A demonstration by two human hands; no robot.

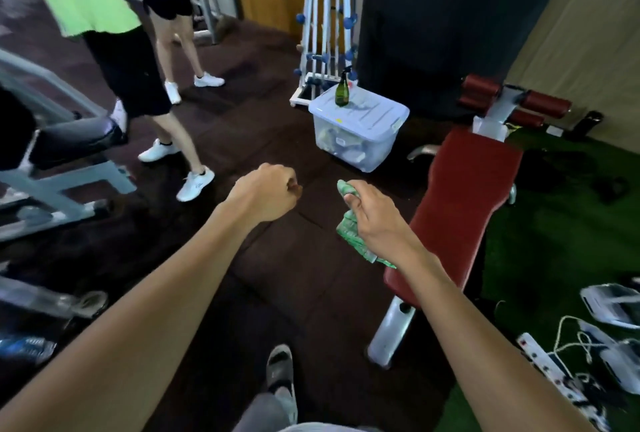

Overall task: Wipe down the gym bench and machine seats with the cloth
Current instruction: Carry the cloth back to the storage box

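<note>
- My L hand (pixel 268 191) is curled into a fist w/ nothing in it, held out over the floor.
- My R hand (pixel 372 215) grips the cloth (pixel 349 227), bunched between thumb & fingers, hanging below my palm, just left of the bench.
- Cloth: pale green, patterned, crumpled, soft-looking.
- Bench (pixel 464 203): long red padded top, smooth vinyl-like, on grey metal legs; red roller pads (pixel 519 102) at far end.
- Clear plastic storage box (pixel 356 126) w/ pale lid, dark green spray bottle (pixel 343 92) standing on it.
- White rack (pixel 325 33) w/ blue dumbbells behind the box.
- Grey machine seat (pixel 69 140), dark pad, on my left.
- Floor (pixel 242 113): dark rubber tiles; green turf (pixel 554 223) on the right.
- Two people stand beyond, white sneakers.
</note>
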